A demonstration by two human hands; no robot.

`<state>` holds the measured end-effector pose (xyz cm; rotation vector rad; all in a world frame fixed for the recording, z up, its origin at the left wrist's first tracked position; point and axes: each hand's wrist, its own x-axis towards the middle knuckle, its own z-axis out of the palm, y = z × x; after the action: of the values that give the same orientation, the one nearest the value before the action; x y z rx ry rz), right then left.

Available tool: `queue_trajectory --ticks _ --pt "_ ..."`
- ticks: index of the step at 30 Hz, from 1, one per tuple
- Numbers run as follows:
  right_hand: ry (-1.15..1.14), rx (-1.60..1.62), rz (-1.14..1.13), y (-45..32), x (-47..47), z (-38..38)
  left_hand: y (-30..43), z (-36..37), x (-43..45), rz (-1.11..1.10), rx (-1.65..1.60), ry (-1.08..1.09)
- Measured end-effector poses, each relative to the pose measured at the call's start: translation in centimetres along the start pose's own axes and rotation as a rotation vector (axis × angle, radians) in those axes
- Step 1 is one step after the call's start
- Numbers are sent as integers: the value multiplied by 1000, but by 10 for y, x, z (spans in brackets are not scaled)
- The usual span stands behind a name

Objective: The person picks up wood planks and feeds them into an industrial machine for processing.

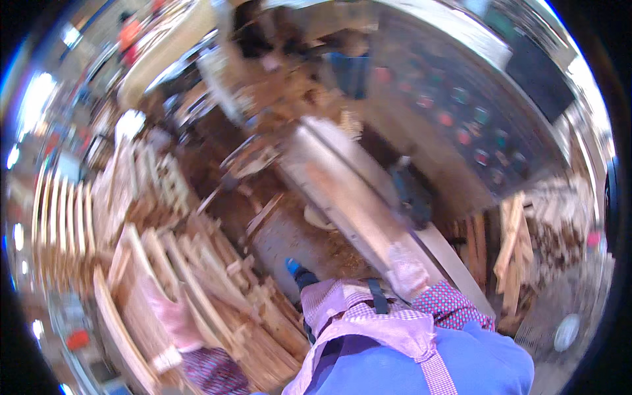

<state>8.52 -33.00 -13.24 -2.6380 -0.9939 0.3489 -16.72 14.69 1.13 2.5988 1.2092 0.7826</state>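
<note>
My left hand (170, 313), in a pale pink glove, reaches down among the wooden boards (247, 321) stacked on my left. Its fingers lie against one board's edge, but blur hides whether they close on it. A long, slightly curved board (118, 326) stands on edge just outside that hand. On my right side, my right hand (407, 271) in a light glove rests at the near end of a long metal bed (340, 197) of a woodworking machine. Nothing can be made out in its blurred fingers.
Sawdust and wood scraps (345, 249) litter the floor around my blue-tipped shoe (293, 265). More stacked slats (64, 212) stand far left. Beyond the machine lies a dark panel (444, 103) with red and green spots. Loose wood strips (513, 252) lean at the right. A person (129, 37) is far off.
</note>
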Motion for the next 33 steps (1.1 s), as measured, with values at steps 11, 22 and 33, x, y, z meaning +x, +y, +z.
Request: queue_trajectory --ticks 11,22,33 --pt "138 -605 -88 -12 339 7 -245 -153 -3 -916 1028 -321" --pt "62 513 -228 -128 384 4 -197 -162 -3 -942 360 -161" --pt "-274 708 -688 -228 117 -62 148 79 -84 -788 -1540 -106"
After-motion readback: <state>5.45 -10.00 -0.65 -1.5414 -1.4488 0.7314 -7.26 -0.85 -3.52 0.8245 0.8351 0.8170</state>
